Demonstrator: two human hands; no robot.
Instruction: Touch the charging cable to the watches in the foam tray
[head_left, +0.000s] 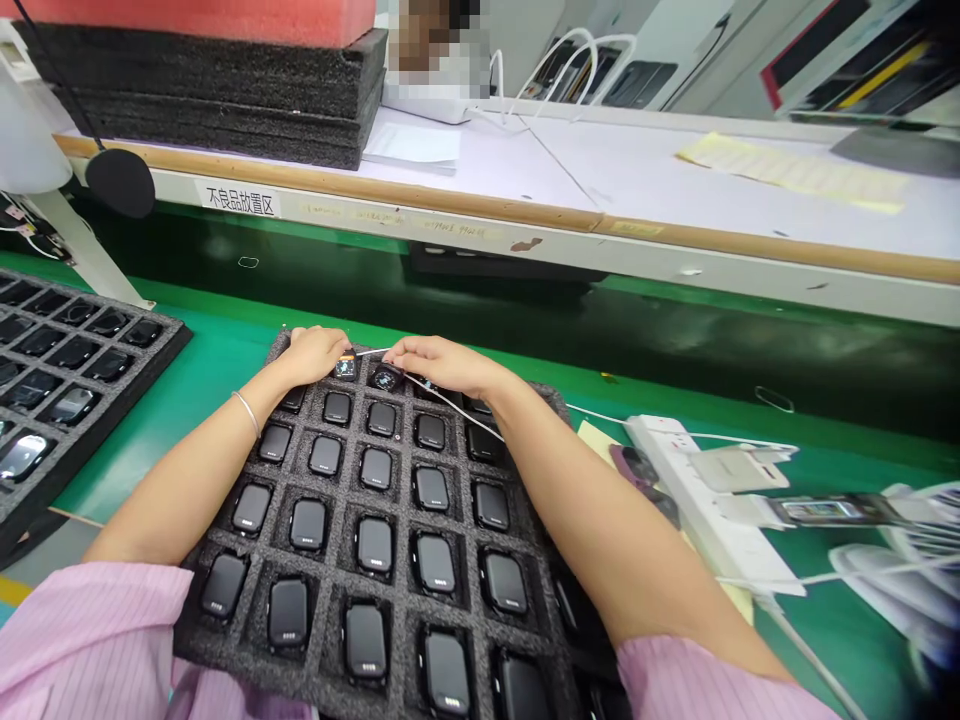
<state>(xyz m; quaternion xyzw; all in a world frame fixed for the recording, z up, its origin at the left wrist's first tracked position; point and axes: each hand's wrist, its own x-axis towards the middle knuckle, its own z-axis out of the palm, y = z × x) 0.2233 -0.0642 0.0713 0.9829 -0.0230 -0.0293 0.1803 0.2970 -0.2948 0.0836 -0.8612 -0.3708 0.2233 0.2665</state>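
A dark grey foam tray lies on the green bench in front of me, with black smartwatch bodies in its pockets, most showing dark faces with small metal contacts. At its far edge, my left hand is closed on a smartwatch with a lit screen. Just to the right, my right hand pinches a second lit smartwatch. A thin white cable runs from beside my right fingers under the forearm; another bit of white cord shows between the hands. Partly behind my right hand sits another lit watch.
Another foam tray of watches is at the left. A white power strip with plugged adapters and cables lies right. Beyond, a raised shelf carries stacked black foam and papers. A person is behind it.
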